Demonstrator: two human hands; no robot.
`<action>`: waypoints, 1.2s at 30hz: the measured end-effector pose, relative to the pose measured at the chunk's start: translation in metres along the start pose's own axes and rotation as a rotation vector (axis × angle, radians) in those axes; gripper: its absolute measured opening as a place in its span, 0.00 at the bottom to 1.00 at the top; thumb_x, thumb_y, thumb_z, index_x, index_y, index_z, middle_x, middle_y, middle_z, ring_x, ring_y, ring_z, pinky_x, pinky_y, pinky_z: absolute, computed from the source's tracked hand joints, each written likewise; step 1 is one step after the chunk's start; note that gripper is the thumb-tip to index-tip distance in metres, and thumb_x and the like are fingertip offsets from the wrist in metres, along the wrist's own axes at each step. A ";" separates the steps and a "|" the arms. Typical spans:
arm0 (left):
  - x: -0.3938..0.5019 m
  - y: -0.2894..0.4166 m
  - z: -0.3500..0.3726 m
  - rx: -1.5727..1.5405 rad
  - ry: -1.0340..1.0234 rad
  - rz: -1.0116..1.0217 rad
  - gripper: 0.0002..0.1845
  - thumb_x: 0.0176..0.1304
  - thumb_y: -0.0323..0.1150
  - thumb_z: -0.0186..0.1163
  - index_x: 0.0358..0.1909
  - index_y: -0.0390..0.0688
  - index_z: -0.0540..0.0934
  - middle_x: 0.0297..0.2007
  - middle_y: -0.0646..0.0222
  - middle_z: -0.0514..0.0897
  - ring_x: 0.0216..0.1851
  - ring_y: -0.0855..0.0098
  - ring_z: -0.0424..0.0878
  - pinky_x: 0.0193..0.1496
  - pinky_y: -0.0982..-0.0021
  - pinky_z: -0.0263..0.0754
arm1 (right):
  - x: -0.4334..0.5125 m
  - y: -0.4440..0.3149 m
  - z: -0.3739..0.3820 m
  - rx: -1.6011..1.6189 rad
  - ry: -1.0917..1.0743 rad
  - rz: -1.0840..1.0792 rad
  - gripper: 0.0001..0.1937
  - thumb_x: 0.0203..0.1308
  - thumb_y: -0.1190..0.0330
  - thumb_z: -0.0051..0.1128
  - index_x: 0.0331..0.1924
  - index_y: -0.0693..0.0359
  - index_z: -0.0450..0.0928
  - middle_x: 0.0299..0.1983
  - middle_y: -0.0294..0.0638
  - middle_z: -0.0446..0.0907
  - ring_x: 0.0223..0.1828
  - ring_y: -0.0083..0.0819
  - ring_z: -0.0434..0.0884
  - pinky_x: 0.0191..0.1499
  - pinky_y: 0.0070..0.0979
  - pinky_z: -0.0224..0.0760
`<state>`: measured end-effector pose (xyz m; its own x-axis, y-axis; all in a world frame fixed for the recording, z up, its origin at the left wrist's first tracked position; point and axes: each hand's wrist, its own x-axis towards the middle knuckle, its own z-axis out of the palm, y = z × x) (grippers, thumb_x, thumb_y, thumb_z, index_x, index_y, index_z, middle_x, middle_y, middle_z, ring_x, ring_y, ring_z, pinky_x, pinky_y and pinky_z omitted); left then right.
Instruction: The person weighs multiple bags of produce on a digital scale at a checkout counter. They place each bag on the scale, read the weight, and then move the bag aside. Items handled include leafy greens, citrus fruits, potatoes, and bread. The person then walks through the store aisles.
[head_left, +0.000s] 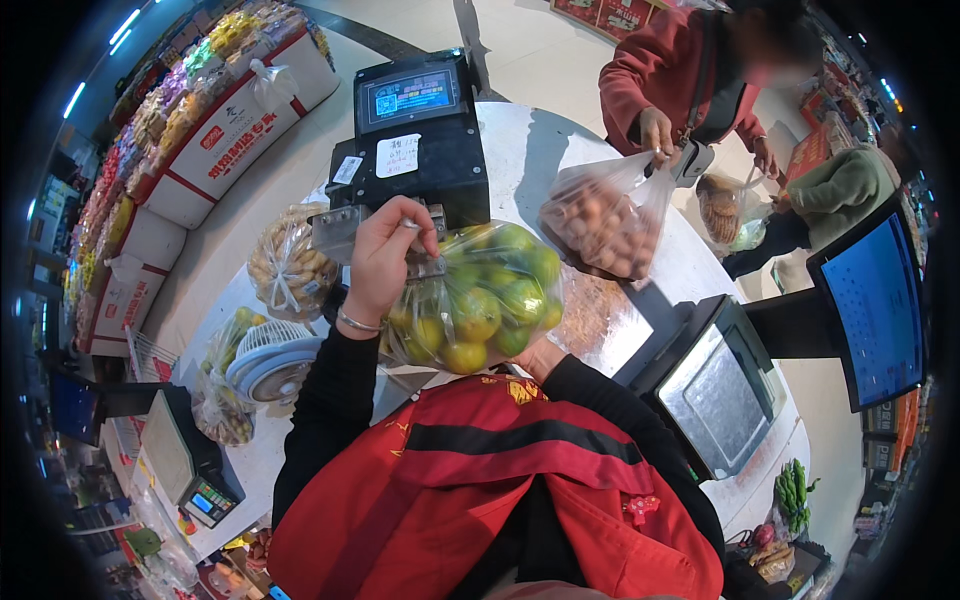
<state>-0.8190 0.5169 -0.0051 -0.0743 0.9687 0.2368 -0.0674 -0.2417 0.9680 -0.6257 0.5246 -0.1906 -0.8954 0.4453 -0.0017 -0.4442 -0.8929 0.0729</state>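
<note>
A clear plastic bag of green and yellow citrus fruit (480, 300) hangs in front of my body, over the white counter (517, 142). My left hand (394, 262), with a bracelet at the wrist, pinches the bag's gathered neck beside a metal fitting (426, 266) on the black machine with a screen (412, 142). Under the bag's lower right side is my right hand (540, 358), its fingers mostly hidden by the fruit. Beyond the fruit, a person in a red top (652, 82) grips a bag of brown eggs (607, 225) by its top.
Left of me are a bag of tan food pieces (289, 262), a blue and white fan (274, 360), another produce bag (225, 405) and a scale (169, 450). A flat scale (720, 390) and a monitor (874, 307) stand at right. Another person (844, 187) is behind.
</note>
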 end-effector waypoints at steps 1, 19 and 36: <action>0.002 0.004 -0.001 0.037 -0.046 -0.013 0.08 0.65 0.23 0.42 0.35 0.36 0.73 0.26 0.69 0.76 0.29 0.79 0.75 0.36 0.77 0.71 | -0.002 0.001 0.002 -0.001 -0.038 -0.012 0.20 0.69 0.62 0.46 0.60 0.61 0.67 0.58 0.46 0.73 0.58 0.38 0.73 0.64 0.43 0.66; 0.018 0.040 0.177 -0.113 -0.779 -0.115 0.08 0.58 0.18 0.44 0.32 0.35 0.74 0.27 0.68 0.77 0.30 0.76 0.76 0.37 0.76 0.71 | -0.199 -0.023 0.030 -0.359 0.272 -0.768 0.26 0.72 0.53 0.38 0.64 0.63 0.64 0.62 0.48 0.70 0.60 0.41 0.73 0.63 0.43 0.66; -0.033 -0.082 0.485 -0.460 -0.917 -0.344 0.08 0.63 0.21 0.43 0.36 0.38 0.73 0.30 0.67 0.77 0.33 0.74 0.77 0.41 0.72 0.74 | -0.531 -0.021 0.041 -1.303 1.498 -1.436 0.28 0.63 0.56 0.54 0.66 0.52 0.66 0.69 0.45 0.60 0.73 0.40 0.53 0.71 0.33 0.46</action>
<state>-0.3280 0.5318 -0.0516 0.7798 0.6153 0.1157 -0.3238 0.2381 0.9157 -0.1397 0.3101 -0.1506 0.6684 0.7380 0.0927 0.1986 -0.0570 -0.9784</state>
